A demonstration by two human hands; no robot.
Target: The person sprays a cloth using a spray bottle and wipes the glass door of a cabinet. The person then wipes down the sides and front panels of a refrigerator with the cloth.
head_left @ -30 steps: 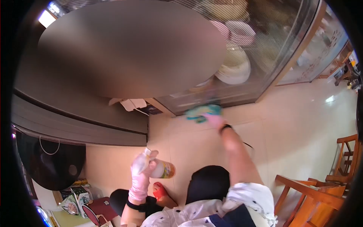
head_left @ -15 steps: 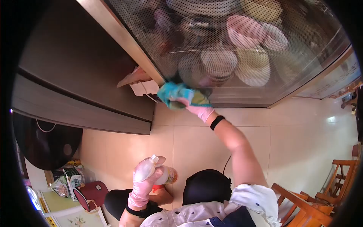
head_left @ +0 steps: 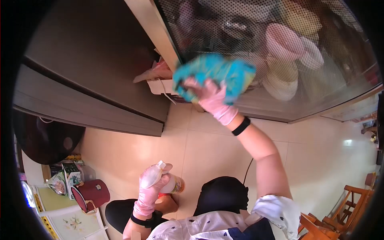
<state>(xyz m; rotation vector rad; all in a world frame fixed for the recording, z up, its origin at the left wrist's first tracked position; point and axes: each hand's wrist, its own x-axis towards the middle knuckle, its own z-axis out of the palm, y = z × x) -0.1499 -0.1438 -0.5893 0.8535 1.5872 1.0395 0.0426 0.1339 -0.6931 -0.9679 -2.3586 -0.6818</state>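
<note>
My right hand (head_left: 212,99), in a pink glove, presses a teal cloth with yellowish edges (head_left: 218,72) to the lower left part of the glass cabinet door (head_left: 240,100). Motion blurs the cloth and the fingertips. Low in front of me, my left hand (head_left: 150,186), also gloved in pink, is wrapped round a spray bottle (head_left: 176,185) with a white spray head and a colourful label. Behind the dotted glass stand a pink bowl (head_left: 285,42) and several pale bowls, partly covered by the cloth.
A dark cabinet (head_left: 92,76) stands at the left, with a white box (head_left: 160,87) and a cable beside it. Lower left are a dark red bag (head_left: 91,195) and a floral-patterned box (head_left: 74,224). Wooden chairs (head_left: 352,208) stand at the lower right on the tiled floor (head_left: 224,148).
My right hand has moved up and slightly right, and the bunched cloth is now spread wider over the glass. My left hand keeps its hold on the spray bottle. The view has shifted slightly.
</note>
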